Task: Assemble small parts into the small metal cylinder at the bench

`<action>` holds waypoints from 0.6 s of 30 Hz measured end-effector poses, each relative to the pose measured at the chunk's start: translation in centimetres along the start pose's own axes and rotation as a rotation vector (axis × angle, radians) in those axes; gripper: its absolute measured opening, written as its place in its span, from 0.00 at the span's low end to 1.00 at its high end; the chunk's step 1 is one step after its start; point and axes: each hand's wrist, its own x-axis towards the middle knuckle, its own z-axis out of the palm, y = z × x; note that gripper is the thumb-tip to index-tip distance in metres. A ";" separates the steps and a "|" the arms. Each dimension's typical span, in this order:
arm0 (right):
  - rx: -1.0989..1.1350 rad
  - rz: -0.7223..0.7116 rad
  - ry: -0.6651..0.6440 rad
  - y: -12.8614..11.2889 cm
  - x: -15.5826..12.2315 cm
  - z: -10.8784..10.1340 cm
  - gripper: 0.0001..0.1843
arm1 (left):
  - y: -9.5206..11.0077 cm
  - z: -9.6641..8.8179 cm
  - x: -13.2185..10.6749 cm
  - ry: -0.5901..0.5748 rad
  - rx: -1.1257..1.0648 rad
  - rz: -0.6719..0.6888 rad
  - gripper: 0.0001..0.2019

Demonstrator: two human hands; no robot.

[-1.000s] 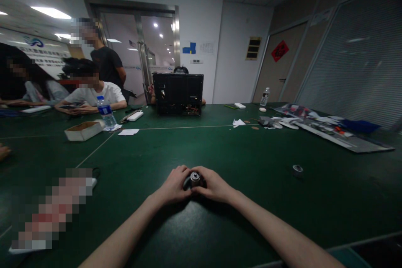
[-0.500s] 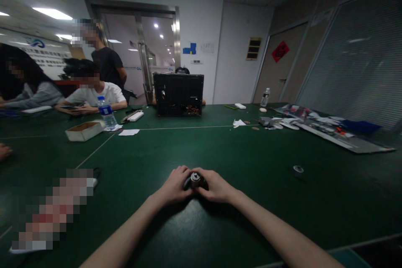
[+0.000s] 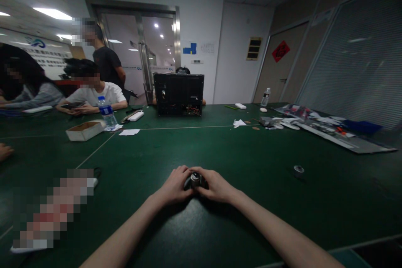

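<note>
My left hand (image 3: 177, 185) and my right hand (image 3: 216, 185) are curled around a small dark round object with a silver cylindrical top (image 3: 195, 178). It rests low between them on the green table, and its exact kind cannot be made out. Fingers and thumbs of both hands close in from either side, with the fingertips meeting at the back. Much of the dark lower part is hidden by the hands. Off to the right, apart from my hands, lies a small round piece with a silver rim (image 3: 298, 171).
A black computer case (image 3: 179, 94) stands at the back. Left are a water bottle (image 3: 107, 113), an open box (image 3: 85, 130) and a blurred-out phone-like item (image 3: 53, 211). A board with papers and parts (image 3: 361, 144) lies right. Other people sit and stand at far left.
My hands and the object between them look the same. The standing person in the dark shirt has shifted slightly.
</note>
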 end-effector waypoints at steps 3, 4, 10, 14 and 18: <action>0.003 0.000 0.001 0.1 0.0 0.0 0.30 | -0.1 0.0 0.0 0.002 -0.004 0.007 0.21; 0.004 -0.001 0.004 0.1 0.0 0.0 0.30 | -0.1 0.1 0.0 0.003 -0.004 0.009 0.21; 0.011 -0.016 0.002 0.2 0.0 0.1 0.29 | -0.3 0.4 0.0 0.008 0.006 0.007 0.19; 0.011 -0.020 0.002 0.2 0.0 0.0 0.29 | -0.3 0.3 0.1 0.001 0.009 -0.002 0.19; 0.024 -0.028 -0.002 0.1 0.1 0.0 0.29 | 0.0 0.1 0.1 -0.009 0.002 -0.018 0.19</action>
